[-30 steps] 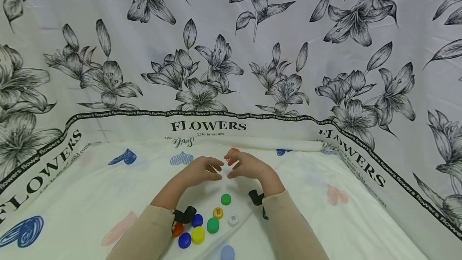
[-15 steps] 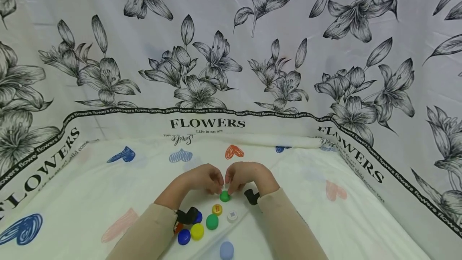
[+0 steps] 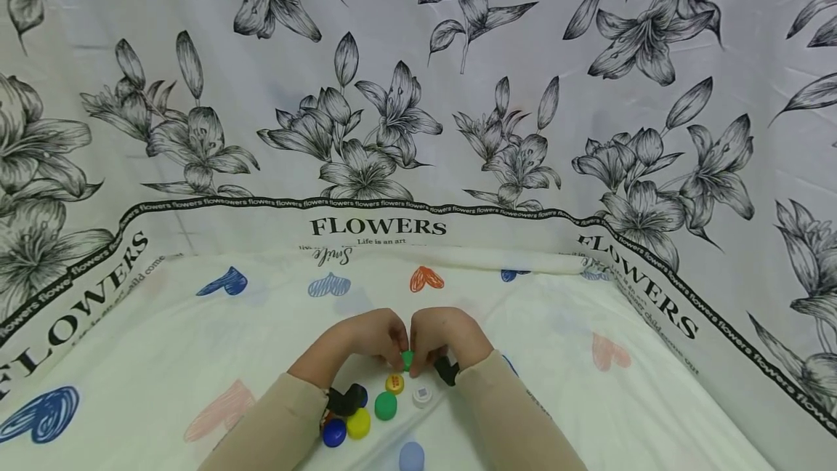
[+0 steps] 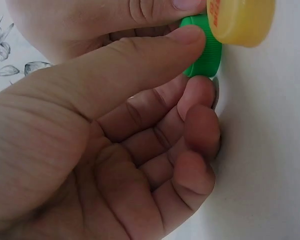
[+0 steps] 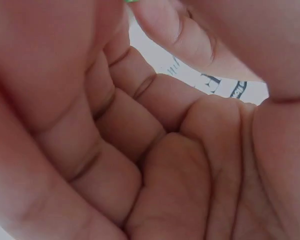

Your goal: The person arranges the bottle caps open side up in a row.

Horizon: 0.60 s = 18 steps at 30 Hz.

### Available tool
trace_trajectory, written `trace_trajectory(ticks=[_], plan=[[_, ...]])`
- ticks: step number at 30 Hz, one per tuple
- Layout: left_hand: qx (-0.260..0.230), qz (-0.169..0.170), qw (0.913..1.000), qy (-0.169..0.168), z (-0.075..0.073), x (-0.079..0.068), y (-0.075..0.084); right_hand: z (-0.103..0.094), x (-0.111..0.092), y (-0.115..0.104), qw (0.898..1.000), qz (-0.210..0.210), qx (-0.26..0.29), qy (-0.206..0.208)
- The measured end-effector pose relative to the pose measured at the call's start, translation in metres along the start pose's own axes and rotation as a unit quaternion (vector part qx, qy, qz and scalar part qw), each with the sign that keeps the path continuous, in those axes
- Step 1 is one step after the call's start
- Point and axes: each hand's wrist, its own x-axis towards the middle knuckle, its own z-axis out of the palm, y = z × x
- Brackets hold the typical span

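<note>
In the head view a small green bottle cap (image 3: 407, 360) is between the two hands, mostly covered by their fingertips. My left hand (image 3: 378, 333) pinches it: the left wrist view has the thumb (image 4: 187, 42) on the ridged green cap (image 4: 210, 57) and the forefinger beneath, other fingers curled. From the other side my right hand (image 3: 443, 331) also pinches it, its fingers bent downward. The right wrist view is filled by the curled right palm, with a sliver of green at the top edge. A yellow cap (image 3: 394, 384) with red print lies just in front of the fingers.
On the white cloth (image 3: 275, 340), nearer the body, lie a larger green cap (image 3: 386, 405), a white cap (image 3: 422, 395), a yellow cap (image 3: 359, 423) and a blue cap (image 3: 334, 432). The left wrist camera (image 3: 346, 400) partly hides others. A flower-print curtain (image 3: 418, 166) hangs behind.
Both hands have come down and nearer the body, from empty above the cloth to fingertips around the green bottle cap. The other caps lie where they were.
</note>
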Motion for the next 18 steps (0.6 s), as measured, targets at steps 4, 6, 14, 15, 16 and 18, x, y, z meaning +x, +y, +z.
trace_trajectory(ticks=[4,6,14,15,16,18], plan=[[0.003,-0.001,1.0,0.002,-0.0008,0.0003,-0.0004,-0.0005,-0.0008,0.0008,1.0,-0.001,0.013,0.006],[0.003,-0.002,1.0,0.005,-0.0017,0.0006,-0.0008,-0.0012,-0.0006,0.0014,1.0,-0.001,0.024,0.01],[-0.003,0.001,0.9999,0.016,-0.005,-0.002,-0.0024,-0.0034,-0.0001,0.0016,0.999,-0.008,0.051,0.01],[-0.004,0.0,0.9999,0.017,-0.0054,-0.0025,-0.0025,-0.0034,0.0002,0.0018,0.998,-0.009,0.054,0.011],[-0.005,0.0,0.9998,0.018,-0.0059,-0.003,-0.0024,-0.0035,0.0003,0.002,0.998,-0.013,0.059,0.011],[-0.005,0.001,0.9998,0.021,-0.007,-0.0039,-0.0025,-0.0039,0.0004,0.0025,0.998,-0.016,0.066,0.016]])
